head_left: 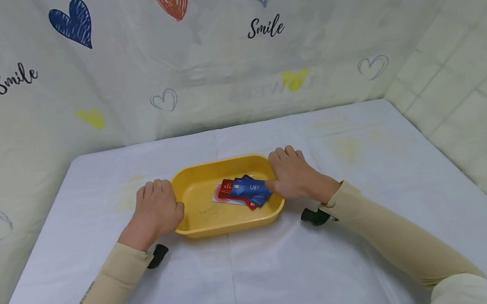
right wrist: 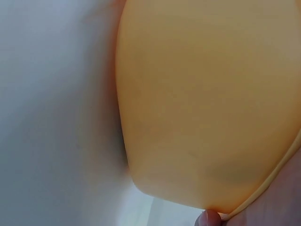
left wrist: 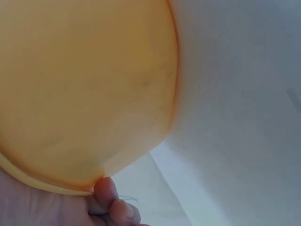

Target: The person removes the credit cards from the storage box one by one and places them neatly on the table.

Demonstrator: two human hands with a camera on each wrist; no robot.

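Both hands hold a shallow yellow plastic tray (head_left: 202, 223) by its two short ends. My left hand (head_left: 156, 207) grips the left rim, and in the left wrist view its fingertips (left wrist: 106, 188) curl under the edge. At the opposite end my right hand (head_left: 293, 174) grips the rim, its thumb reaching over the inside; one fingertip (right wrist: 209, 218) shows below the edge in the right wrist view. Inside, toward the right, lies a loose overlapping pile of cards: a blue VIP card (head_left: 248, 188) on top, a red card (head_left: 226, 187) and a paler one (head_left: 219, 195) partly covered beneath.
A white cloth (head_left: 268, 276) with faint yellow stains covers the table. Behind it hangs a pale backdrop (head_left: 214, 59) printed with hearts and "Smile". Dark wrist cameras (head_left: 315, 216) sit under both beige sleeves (head_left: 386, 236).
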